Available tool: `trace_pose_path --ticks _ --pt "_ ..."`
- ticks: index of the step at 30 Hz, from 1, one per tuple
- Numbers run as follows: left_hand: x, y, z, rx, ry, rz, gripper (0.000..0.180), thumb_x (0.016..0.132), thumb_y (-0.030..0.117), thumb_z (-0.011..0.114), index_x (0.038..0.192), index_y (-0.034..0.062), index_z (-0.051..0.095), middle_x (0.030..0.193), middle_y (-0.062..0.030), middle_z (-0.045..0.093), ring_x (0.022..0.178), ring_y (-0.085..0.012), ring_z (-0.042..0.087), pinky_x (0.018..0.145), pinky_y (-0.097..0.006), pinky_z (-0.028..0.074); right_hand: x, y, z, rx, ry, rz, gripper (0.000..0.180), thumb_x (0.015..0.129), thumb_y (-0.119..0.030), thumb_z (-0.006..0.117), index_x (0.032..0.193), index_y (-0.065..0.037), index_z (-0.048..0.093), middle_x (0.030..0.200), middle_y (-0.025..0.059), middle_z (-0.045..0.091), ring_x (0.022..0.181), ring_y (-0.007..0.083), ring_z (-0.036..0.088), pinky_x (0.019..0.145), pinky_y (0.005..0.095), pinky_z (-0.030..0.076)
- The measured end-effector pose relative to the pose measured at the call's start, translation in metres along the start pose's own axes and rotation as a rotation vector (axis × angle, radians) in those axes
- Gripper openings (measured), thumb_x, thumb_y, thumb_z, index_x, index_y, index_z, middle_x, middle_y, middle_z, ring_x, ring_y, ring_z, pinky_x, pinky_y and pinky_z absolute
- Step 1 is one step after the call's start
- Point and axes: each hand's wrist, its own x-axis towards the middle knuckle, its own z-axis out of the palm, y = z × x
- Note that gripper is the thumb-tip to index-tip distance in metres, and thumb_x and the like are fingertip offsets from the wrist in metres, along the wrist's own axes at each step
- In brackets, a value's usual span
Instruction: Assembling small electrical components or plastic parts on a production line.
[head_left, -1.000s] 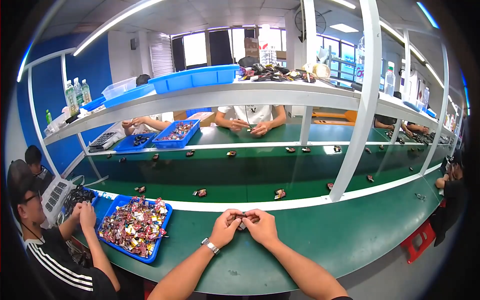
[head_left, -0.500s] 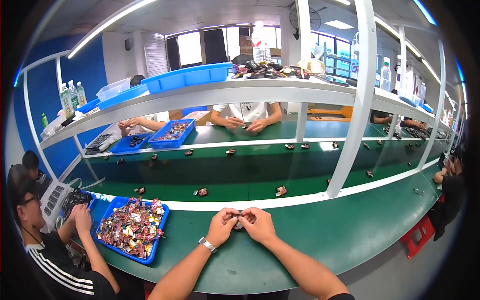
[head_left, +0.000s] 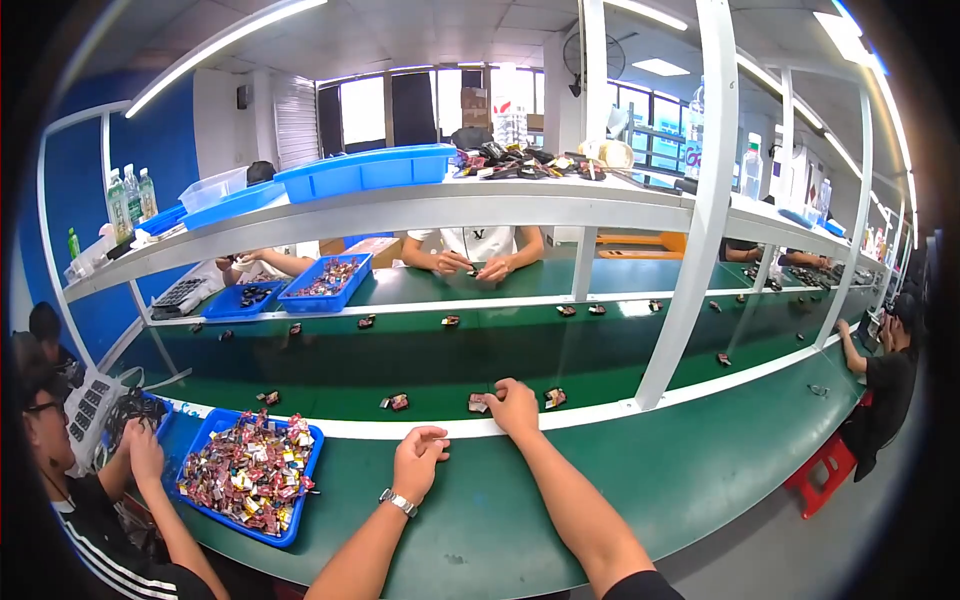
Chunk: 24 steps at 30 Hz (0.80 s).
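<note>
A person's right hand (head_left: 517,408) reaches forward over the white strip (head_left: 600,412) edging a green conveyor belt (head_left: 400,360), fingers curled down onto a small dark assembled part (head_left: 480,403) that lies on the belt at the fingertips; whether it is gripped or only touched cannot be told. The left hand (head_left: 418,462), with a silver wristwatch (head_left: 397,502) on its wrist, rests on the green worktable (head_left: 480,510), fingers loosely curled and holding nothing visible. Another small part (head_left: 554,398) lies just right of the right hand. A blue plastic tray of mixed small pieces (head_left: 250,475) sits well left.
</note>
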Motion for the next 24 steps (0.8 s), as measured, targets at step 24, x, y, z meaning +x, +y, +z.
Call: trace_pose_path --ticks 24 --pt "-0.002 0.011 -0.004 -0.031 -0.271 -0.128 0.027 0.100 0.018 0.051 0.115 -0.0033 0.059 0.098 -0.0112 0.068 0.080 -0.0143 0.064 0.070 -0.027 0.053 -0.077 -0.023 -0.084 0.281 -0.324 -0.340 0.049 0.074 -0.012 0.080 0.114 -0.005 0.055 0.105 0.0107 0.066 0.094 0.0242 0.063 0.085 0.0352 0.051"
